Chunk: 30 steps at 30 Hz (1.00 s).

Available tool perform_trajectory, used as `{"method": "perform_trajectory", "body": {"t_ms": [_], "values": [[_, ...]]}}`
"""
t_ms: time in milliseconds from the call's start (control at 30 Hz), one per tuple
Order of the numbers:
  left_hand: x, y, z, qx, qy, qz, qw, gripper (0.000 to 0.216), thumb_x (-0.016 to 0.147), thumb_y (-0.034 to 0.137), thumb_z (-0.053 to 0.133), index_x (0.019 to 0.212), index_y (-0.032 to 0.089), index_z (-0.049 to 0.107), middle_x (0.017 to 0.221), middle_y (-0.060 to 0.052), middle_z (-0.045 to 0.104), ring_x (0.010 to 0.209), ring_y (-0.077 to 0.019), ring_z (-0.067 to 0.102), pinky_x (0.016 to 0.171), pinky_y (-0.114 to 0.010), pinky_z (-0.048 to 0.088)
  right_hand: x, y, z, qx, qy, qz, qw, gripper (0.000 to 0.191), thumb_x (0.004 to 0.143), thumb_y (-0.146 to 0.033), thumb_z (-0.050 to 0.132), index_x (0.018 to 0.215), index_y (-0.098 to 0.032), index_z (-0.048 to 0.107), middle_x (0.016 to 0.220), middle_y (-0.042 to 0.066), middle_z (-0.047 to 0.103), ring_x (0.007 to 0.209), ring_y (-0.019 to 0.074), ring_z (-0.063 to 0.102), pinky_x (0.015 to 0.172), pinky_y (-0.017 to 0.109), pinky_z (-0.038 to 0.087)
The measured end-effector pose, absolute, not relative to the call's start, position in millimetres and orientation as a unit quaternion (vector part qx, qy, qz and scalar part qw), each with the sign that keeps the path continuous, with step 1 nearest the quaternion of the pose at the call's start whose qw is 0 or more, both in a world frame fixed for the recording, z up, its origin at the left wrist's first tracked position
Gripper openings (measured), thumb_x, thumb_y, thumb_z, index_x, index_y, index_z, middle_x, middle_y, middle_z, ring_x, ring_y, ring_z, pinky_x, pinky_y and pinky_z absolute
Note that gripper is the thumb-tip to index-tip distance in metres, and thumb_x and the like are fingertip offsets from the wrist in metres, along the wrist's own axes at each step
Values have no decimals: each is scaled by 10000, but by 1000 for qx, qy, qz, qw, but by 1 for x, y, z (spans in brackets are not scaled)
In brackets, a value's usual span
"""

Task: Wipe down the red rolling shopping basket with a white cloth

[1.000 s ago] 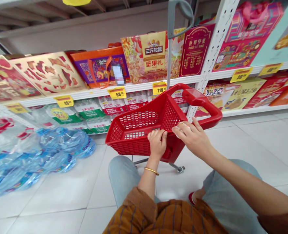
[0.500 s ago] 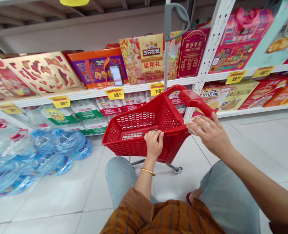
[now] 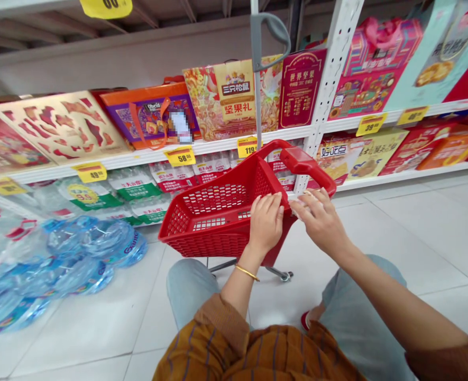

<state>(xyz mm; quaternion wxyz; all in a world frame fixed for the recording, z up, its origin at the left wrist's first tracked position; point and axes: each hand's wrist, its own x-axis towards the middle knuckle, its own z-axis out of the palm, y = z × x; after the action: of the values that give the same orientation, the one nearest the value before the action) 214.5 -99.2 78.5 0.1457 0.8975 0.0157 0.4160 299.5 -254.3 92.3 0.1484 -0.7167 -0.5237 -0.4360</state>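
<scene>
A red plastic shopping cart (image 3: 205,244) stands in front of my knees, its mesh basket tilted toward the left and its looped handle (image 3: 311,165) rising at the right. My left hand (image 3: 266,222) is closed over the near rim, close to the handle end, fingers together and pointing inward. Just right of it, my right hand (image 3: 321,219) lies bent against the cart below the handle. A crumpled white tissue (image 3: 316,194) shows between its fingers, partly hidden. The two hands are close together without touching. Through the mesh, no goods show in the basket.
Gift boxes (image 3: 220,100) line the shelf behind the cart, with yellow price tags (image 3: 180,156) along its edge. Shrink-wrapped water packs (image 3: 138,182) sit below. Large blue water bottles (image 3: 99,243) lie on the tiled floor at left. A grey hook handle (image 3: 271,39) hangs on a pole.
My left hand has moved right along the cart's rim toward the handle end. My right hand has shifted slightly left and down, off the handle's lower end. The whole view has shifted a little.
</scene>
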Motion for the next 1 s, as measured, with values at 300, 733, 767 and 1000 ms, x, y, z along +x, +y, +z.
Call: {"method": "perform_trajectory", "body": {"t_ms": [300, 733, 767, 1000], "values": [[227, -85, 75, 926, -114, 341, 115, 444, 969, 158, 333, 1406, 140, 412, 1421, -115, 527, 1316, -168, 481, 1093, -347, 413, 286, -198, 19, -689, -374, -468, 408, 593, 950, -107, 386, 1495, -304, 259, 1578, 72, 263, 1487, 276, 130, 1171, 620, 226], [236, -62, 70, 933, -158, 323, 10, 581, 962, 123, 342, 1515, 141, 166, 1495, -144, 424, 1420, -205, 327, 1084, -361, 427, 269, -154, -68, -705, -322, -438, 455, 719, 913, -69, 431, 1522, -327, 147, 1618, 38, 128, 1487, 300, 118, 1146, 648, 274], [237, -60, 70, 933, -161, 322, 2, 594, 963, 125, 344, 1520, 139, 138, 1495, -154, 421, 1423, -209, 319, 1082, -366, 430, 268, -152, -73, -708, -323, -433, 455, 730, 908, -59, 434, 1522, -329, 145, 1616, 43, 136, 1487, 306, 104, 1137, 654, 288], [238, -40, 70, 928, -204, 309, -47, 653, 974, 188, 389, 1526, 140, 42, 1539, -188, 325, 1449, -235, 234, 1125, -420, 387, 262, -147, -104, -719, -322, -391, 476, 782, 892, -22, 446, 1518, -353, 116, 1599, 83, 195, 1480, 313, 127, 1108, 660, 334]]}}
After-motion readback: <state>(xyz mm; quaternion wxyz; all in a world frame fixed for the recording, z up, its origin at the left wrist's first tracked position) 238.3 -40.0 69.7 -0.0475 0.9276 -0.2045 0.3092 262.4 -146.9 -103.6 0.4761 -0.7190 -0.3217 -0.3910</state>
